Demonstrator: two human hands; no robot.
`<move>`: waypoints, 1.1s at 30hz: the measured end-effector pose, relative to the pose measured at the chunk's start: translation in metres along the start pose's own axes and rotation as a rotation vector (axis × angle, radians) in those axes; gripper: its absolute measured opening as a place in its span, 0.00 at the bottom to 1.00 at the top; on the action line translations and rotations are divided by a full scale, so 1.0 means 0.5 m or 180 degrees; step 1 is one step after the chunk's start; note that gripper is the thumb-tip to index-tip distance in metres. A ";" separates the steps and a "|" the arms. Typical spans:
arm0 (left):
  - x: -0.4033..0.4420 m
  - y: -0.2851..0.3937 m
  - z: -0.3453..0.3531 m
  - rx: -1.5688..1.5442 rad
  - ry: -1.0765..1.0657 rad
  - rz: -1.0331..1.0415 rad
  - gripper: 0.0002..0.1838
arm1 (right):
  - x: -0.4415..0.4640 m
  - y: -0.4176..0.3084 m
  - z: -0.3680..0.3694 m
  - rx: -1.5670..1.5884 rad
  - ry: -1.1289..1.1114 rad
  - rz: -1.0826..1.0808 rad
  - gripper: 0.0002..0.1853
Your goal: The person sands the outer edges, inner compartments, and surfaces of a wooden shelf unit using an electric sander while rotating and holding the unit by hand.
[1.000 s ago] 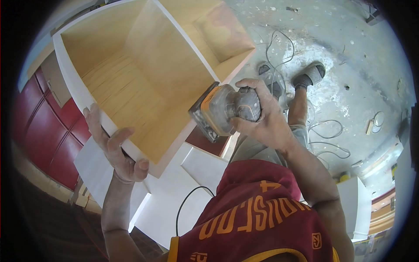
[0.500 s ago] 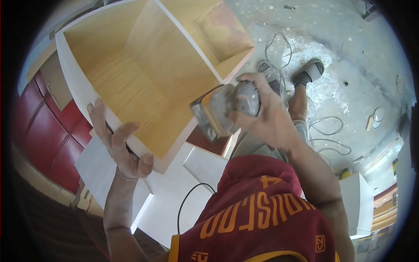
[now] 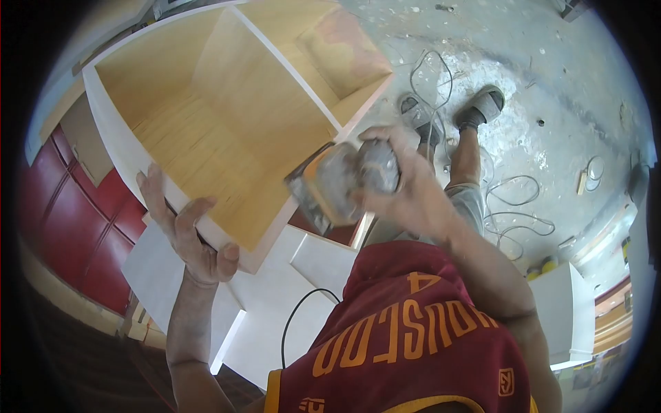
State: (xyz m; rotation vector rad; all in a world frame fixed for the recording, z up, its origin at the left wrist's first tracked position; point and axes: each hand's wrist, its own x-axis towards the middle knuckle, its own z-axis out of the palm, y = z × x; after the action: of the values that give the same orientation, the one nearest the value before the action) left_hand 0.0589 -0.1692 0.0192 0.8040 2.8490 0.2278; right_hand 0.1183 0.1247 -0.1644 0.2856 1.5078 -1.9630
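Because I watch from a distance through the head camera, I judge each grip by how the fingers wrap. The left hand (image 3: 189,241) is closed around the rim of the wooden cabinet (image 3: 234,131), fingers curled over the edge and thumb near the corner; I take that as a brace against shifting. The right hand (image 3: 416,186) is gripping the sander (image 3: 334,182) by its rounded top, probably because that leaves the flat pad free to face the cabinet. I find the sander right beside the near rim, its pad turned that way, but it's blurred and I can't tell whether it touches. The cabinet's open front faces up at me, which presumably keeps the rims and the divider (image 3: 289,65) within reach. Below it I see white boards (image 3: 275,310). A cord (image 3: 520,189) loops over the floor (image 3: 551,69), beside the sandals (image 3: 489,103), perhaps left slack for easy movement.
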 end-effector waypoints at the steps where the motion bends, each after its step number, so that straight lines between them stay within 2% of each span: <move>1: 0.001 -0.001 0.001 0.0011 -0.0029 0.0018 0.32 | -0.006 -0.007 0.011 -0.0365 0.0190 -0.0679 0.38; 3: 0.003 -0.003 0.006 0.0012 0.0016 0.0023 0.32 | 0.001 -0.001 0.008 -0.0724 0.0390 -0.1352 0.37; 5: 0.003 -0.002 0.008 0.0014 0.0064 0.0013 0.31 | 0.032 0.030 -0.026 -0.0034 -0.0004 0.0016 0.37; 6: 0.002 -0.002 0.007 0.0007 0.0071 0.0020 0.32 | 0.058 0.046 -0.041 -0.0040 0.0003 -0.0007 0.37; 8: 0.003 0.002 0.004 -0.0005 0.0032 0.0024 0.32 | 0.099 0.073 -0.063 0.0086 -0.0015 0.0794 0.36; 11: 0.006 0.002 0.007 -0.0062 0.0071 -0.0040 0.32 | 0.107 0.078 -0.072 0.0150 -0.0091 0.1156 0.37; 12: 0.008 0.003 0.004 -0.0013 0.0024 -0.0003 0.32 | 0.096 0.073 -0.067 0.0148 -0.0078 0.1157 0.37; 14: 0.006 0.003 0.006 0.0017 -0.0023 0.0036 0.33 | 0.053 0.054 -0.040 0.0128 -0.0045 0.0120 0.38; 17: -0.001 0.002 0.008 -0.0060 0.0050 -0.0074 0.32 | 0.013 -0.010 -0.022 -0.0245 -0.0168 0.0131 0.38; 19: -0.002 0.002 0.006 -0.0062 0.0012 -0.0087 0.33 | 0.031 0.037 -0.029 -0.0260 -0.0029 0.0024 0.38; 21: -0.003 0.002 -0.001 -0.0137 -0.0036 -0.0091 0.34 | 0.077 0.074 -0.049 0.0029 0.0061 0.0252 0.37; 23: -0.003 -0.001 -0.004 -0.0247 -0.0090 -0.0058 0.35 | 0.079 0.069 -0.062 0.0079 -0.0030 0.1021 0.36; 25: -0.004 -0.001 -0.006 -0.0171 -0.0140 -0.0093 0.35 | 0.074 0.088 -0.054 0.0019 0.0150 0.0295 0.36; 30: 0.005 0.003 0.000 -0.0177 -0.0115 -0.0071 0.35 | 0.033 0.064 -0.046 -0.0036 0.0118 0.0099 0.35; 33: -0.001 0.005 -0.005 -0.0171 -0.0147 -0.0108 0.36 | 0.043 0.088 -0.051 0.0116 0.0129 0.0277 0.35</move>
State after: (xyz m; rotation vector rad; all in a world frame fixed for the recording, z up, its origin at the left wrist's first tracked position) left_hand 0.0601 -0.1677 0.0222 0.7403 2.7983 0.2764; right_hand 0.1229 0.1346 -0.2188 0.4023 1.4614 -1.9283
